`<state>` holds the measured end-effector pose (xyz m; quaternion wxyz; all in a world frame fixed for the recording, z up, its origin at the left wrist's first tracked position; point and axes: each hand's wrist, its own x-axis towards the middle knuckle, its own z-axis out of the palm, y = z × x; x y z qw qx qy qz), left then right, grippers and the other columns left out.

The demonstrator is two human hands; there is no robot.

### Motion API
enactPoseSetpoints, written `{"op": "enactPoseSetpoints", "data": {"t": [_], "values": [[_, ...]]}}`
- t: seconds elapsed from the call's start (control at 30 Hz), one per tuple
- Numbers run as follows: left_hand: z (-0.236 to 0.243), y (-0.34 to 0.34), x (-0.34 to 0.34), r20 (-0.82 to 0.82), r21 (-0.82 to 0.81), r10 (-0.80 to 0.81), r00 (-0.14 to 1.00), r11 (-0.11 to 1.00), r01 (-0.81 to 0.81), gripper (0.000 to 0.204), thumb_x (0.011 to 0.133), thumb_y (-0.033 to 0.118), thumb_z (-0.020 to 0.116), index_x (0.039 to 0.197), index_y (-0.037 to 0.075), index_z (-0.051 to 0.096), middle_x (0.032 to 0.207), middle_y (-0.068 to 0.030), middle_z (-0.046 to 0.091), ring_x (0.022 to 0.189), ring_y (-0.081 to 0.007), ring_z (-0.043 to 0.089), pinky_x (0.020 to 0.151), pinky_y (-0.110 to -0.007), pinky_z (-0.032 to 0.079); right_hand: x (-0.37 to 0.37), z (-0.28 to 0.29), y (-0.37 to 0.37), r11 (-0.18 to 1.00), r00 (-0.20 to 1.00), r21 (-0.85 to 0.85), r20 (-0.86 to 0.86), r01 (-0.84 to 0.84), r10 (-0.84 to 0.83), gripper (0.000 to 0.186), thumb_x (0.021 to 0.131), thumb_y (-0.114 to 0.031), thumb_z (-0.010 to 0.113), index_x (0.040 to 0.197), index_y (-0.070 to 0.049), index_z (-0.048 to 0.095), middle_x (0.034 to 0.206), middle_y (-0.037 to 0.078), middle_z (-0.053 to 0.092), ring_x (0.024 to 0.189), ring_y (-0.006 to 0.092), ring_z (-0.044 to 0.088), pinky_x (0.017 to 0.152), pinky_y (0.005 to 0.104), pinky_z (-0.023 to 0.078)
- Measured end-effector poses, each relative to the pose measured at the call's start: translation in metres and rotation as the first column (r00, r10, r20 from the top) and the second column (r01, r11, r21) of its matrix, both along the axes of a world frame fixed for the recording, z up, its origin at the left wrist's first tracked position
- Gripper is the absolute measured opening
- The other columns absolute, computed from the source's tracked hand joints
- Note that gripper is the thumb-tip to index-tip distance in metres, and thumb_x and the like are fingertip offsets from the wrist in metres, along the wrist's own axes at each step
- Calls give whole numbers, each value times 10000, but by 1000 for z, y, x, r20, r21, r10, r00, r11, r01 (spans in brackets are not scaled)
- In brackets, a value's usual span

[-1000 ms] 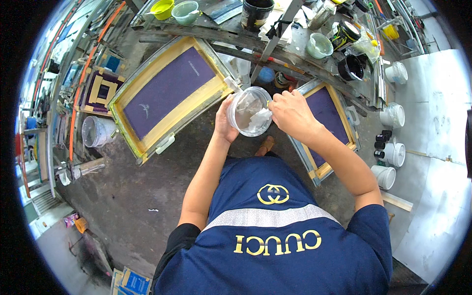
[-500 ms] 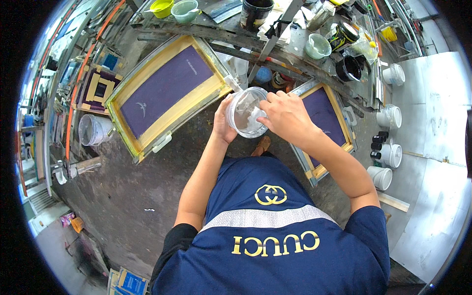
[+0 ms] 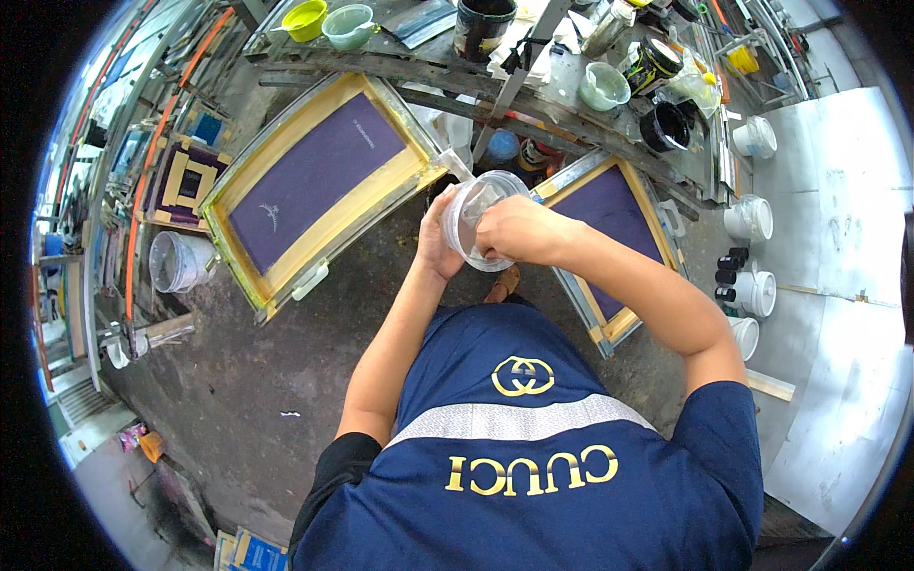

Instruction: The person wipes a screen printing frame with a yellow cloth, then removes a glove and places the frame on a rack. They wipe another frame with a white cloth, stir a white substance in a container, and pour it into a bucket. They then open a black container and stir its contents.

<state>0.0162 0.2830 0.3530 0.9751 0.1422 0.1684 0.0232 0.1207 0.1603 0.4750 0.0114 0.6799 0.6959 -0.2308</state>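
Observation:
A clear plastic tub (image 3: pixel 482 187) with pale crumpled material inside is held up in front of my body, gripped at its left side by my left hand (image 3: pixel 438 233). My right hand (image 3: pixel 506 228) reaches down into the tub with curled fingers; whatever they hold is hidden. Behind and left of the tub stands a large framed screen (image 3: pixel 319 181) with purple mesh and yellow tape. A smaller purple screen (image 3: pixel 600 219) leans to the right, partly behind my right forearm.
A metal shelf (image 3: pixel 400 62) across the top holds bowls, cans and bottles. Several white buckets (image 3: pixel 749 220) line the right beside pale panels (image 3: pixel 833 190). A translucent bucket (image 3: pixel 179 262) sits left among racks with orange bars (image 3: pixel 131 276). My foot shows on the dark floor (image 3: pixel 248 400).
My right hand has moved from the tub's right rim down and left into it, its fingers now curled inside. My right forearm has swung more level. The tub stays in my left hand.

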Motion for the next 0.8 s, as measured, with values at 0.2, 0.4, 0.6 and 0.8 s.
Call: {"op": "enactPoseSetpoints", "data": {"t": [0.2, 0.4, 0.6, 0.8], "values": [[-3, -1, -5, -15, -77, -24, 1000, 997, 23, 433, 1025, 423, 577, 1268, 74, 659, 1198, -107, 728, 1085, -250, 691, 992, -431, 539, 10, -3, -6, 999, 1000, 45, 11, 18, -19, 106, 787, -177, 700, 807, -76, 725, 832, 113, 698, 845, 328, 706, 737, 455, 563], [-4, 8, -11, -45, -83, -8, 999, 997, 5, 419, 1034, 411, 558, 1256, 71, 657, 1189, -111, 731, 1070, -254, 701, 967, -447, 562, 15, 4, -18, 964, 980, 185, 13, 191, -197, 103, 817, -176, 699, 830, -75, 716, 862, 114, 683, 848, 326, 709, 739, 456, 581], [-17, 2, -22, -34, -99, -34, 999, 995, 30, 398, 1039, 362, 520, 1279, 63, 628, 1212, -117, 720, 1115, -275, 699, 1016, -473, 557, 35, 21, -26, 824, 936, 496, 60, 273, -346, 108, 862, -181, 710, 833, -77, 719, 802, 89, 659, 796, 293, 698, 720, 422, 583], [-20, 4, -23, -22, -149, -33, 999, 988, 29, 414, 1029, 373, 532, 1295, 69, 624, 1250, -120, 713, 1129, -279, 698, 1019, -486, 557, 24, 27, -26, 862, 949, 401, -77, 310, -305, 104, 890, -182, 715, 875, -82, 741, 831, 79, 688, 814, 290, 705, 732, 405, 581]]}}
